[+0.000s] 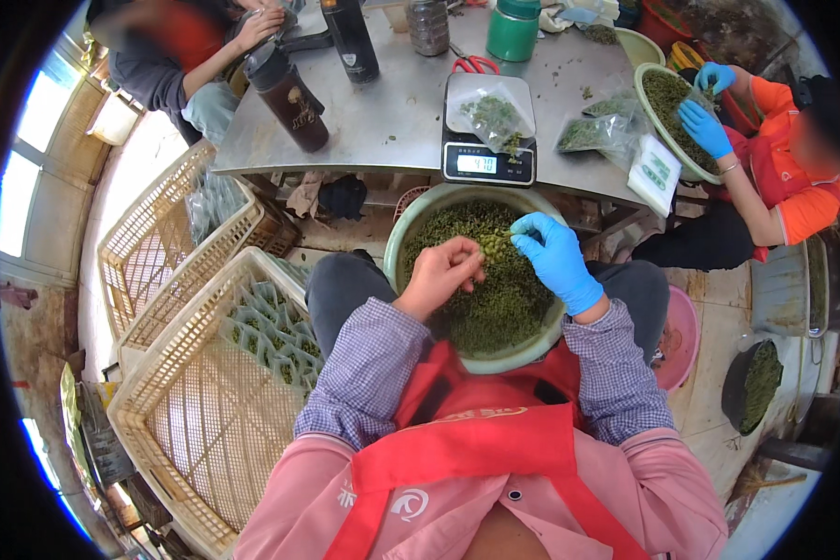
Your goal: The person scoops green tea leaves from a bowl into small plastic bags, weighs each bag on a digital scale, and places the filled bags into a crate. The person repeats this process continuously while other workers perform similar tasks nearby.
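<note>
Basin [523,360], pale green and round, sits between the person's knees and serves as reference. Plant matter [509,313], small, green and loose, lies inside it. Bare left hand [443,275] is above the basin's middle, fingers curled with tips close; whether they grip anything cannot be told. Gloved right hand [562,266] is above the basin's right part, fingers apparently pinched on a yellowish-green sprig [500,245].

Progress, as judged: partial. Left of the basin, filled bags [273,331] stand in rows in a slatted crate [196,439], whose mesh floor shows over much of its extent. Beyond the basin, a filled bag [495,117] rests on a lit scale [488,165]; further bags [599,126] lie beyond and to the right. The basin remains well stocked, so much appears left to handle.

Edges: the metal surface [392,121] ends just beyond the basin's far rim, with the scale near that edge. Knees flank the basin closely, limiting sideways movement low down; freer room is judged to be above its mouth. Right of the basin stands a pink tub [683,336]; farther right, a co-worker's gloved hands [707,129] are over another basin.
</note>
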The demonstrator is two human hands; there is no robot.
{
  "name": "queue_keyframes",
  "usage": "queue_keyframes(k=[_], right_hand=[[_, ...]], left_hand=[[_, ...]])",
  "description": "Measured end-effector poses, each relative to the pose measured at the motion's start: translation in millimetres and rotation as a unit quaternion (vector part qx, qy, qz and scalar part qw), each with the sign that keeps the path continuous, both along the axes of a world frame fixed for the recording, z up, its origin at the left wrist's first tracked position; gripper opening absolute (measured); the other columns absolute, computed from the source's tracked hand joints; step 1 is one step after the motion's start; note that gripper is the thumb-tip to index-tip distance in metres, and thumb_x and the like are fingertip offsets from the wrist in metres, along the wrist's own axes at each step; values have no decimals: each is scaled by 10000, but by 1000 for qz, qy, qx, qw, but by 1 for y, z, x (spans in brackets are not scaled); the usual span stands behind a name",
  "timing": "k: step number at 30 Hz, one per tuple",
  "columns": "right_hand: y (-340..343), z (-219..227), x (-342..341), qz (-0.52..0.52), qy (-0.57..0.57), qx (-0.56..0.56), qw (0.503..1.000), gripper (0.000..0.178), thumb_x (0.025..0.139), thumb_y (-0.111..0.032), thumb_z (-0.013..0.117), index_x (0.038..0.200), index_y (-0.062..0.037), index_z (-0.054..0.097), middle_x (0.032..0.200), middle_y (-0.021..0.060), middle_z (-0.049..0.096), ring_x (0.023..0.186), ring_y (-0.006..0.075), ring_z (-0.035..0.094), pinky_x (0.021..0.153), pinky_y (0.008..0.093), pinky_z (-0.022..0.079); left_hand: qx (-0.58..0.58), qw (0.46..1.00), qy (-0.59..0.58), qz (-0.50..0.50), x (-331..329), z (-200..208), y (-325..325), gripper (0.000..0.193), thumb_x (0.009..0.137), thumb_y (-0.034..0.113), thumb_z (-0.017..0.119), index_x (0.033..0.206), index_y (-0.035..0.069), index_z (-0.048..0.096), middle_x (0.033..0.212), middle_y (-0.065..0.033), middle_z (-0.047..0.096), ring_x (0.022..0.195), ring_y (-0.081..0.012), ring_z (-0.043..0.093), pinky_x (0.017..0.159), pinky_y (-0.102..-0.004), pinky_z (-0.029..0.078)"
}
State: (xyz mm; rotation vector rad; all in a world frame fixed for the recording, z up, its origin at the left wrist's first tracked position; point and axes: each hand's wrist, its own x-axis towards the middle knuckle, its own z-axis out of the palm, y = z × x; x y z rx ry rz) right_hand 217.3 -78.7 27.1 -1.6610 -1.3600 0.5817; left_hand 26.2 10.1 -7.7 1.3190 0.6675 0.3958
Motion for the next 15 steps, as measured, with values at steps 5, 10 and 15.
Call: queue_keyframes(k=[5,10,15], right_hand=[[2,2,-12,-21,-148,46,988,175,808,-159,647,934,-48,599,885,147,617,779,347,605,662,393,491],[3,-11,-29,-38,-170,76,982,115,820,-143,621,902,-73,580,840,135,589,735,340,596,632,415,484],[-4,-6,-32,-84,-182,113,973,95,826,-113,623,896,-62,584,829,137,593,711,329,591,621,394,483]], left_hand=[[-33,999,6,8,0,4,1,121,871,96,597,816,9,534,596,-7,563,455,-58,517,410,-194,397],[330,919,182,113,8,-2,7,177,736,168,676,684,67,541,525,-19,560,434,-147,549,431,-304,431],[489,811,256,192,9,-23,10,180,696,265,663,679,105,581,547,-98,590,527,-305,600,509,-421,463]])
